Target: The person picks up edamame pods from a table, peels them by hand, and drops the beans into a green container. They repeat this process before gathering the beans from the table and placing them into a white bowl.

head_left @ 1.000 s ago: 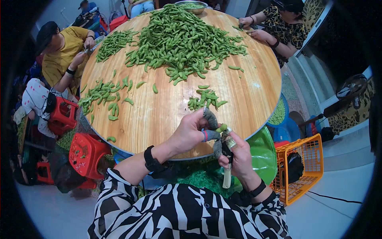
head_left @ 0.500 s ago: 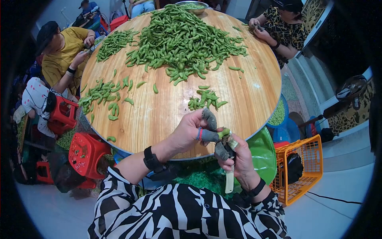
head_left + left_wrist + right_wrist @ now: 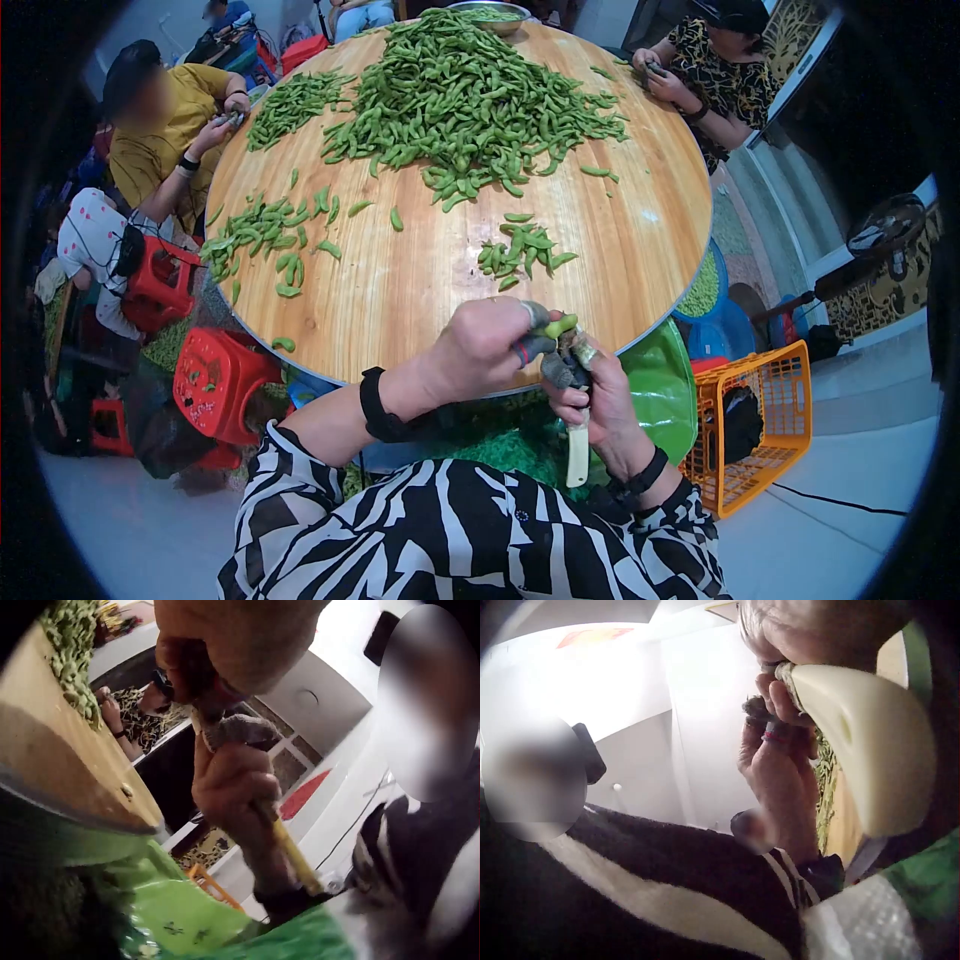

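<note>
Grey-covered fingertips of my left hand [image 3: 480, 345] pinch a green pod [image 3: 562, 326] over the table's near edge, in the head view. Beside it my right hand [image 3: 604, 395] grips a tool with a cream handle [image 3: 577, 455] pointing down; the tool's working end is hidden among the fingers. The right wrist view shows that handle [image 3: 870, 742] large, with my left hand [image 3: 780, 769] behind it. In the left wrist view my right hand [image 3: 236, 780] is curled round the handle. A small group of pods [image 3: 525, 250] lies on the table beyond my hands.
A large pod heap [image 3: 470, 110] covers the far middle of the round wooden table [image 3: 400, 300]. More pods [image 3: 262, 232] lie at left. A green bag [image 3: 655, 390] hangs below the edge, near an orange basket [image 3: 755, 425]. Red stools [image 3: 215, 385] stand left; people sit on both sides.
My left hand has turned over, its back now facing up, and sits slightly lower with the pod at its fingertips. A pod lies nearer me below the small group. My right hand keeps hold of the tool.
</note>
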